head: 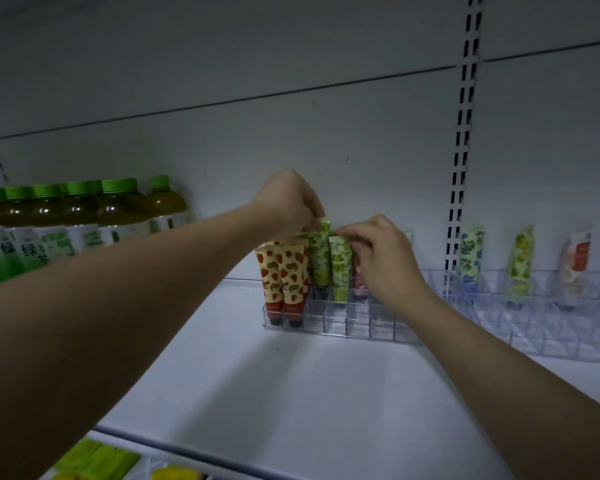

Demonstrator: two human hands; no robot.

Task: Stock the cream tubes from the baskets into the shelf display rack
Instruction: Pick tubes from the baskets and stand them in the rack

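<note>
On the white shelf (291, 393), just past the middle of your view, sits a clear plastic rack (343, 327) divided into small square cells. Your left hand (288, 202) reaches in from eight o'clock and its fingers are curled over the top edge of a green-patterned tube (319, 258), pinching it while it stands upright in a rear cell. Your right hand (381, 258) comes in from four o'clock; its thumb and forefinger pinch the top of a second green tube (340, 271), which stands just beside the first, toward three o'clock and one row nearer to you. At nine o'clock of both green tubes, several strawberry tubes (284, 275) fill the left end of the rack, caps down, touching one another. Behind your right hand a pinkish tube (360, 282) shows partly; its print is too hidden to make out. Toward three o'clock a second clear rack (551, 323) holds three tubes standing well apart: a blue-flowered tube (470, 258), a yellow-flowered tube (520, 265) and an orange-and-white tube (574, 268), this last rather blurred. At nine o'clock of the frame, bottles (84, 220) of green tea with green caps stand in a row against the back panel. At seven o'clock, below the shelf edge, green and yellow packets (101, 459) lie on a lower level.
</note>
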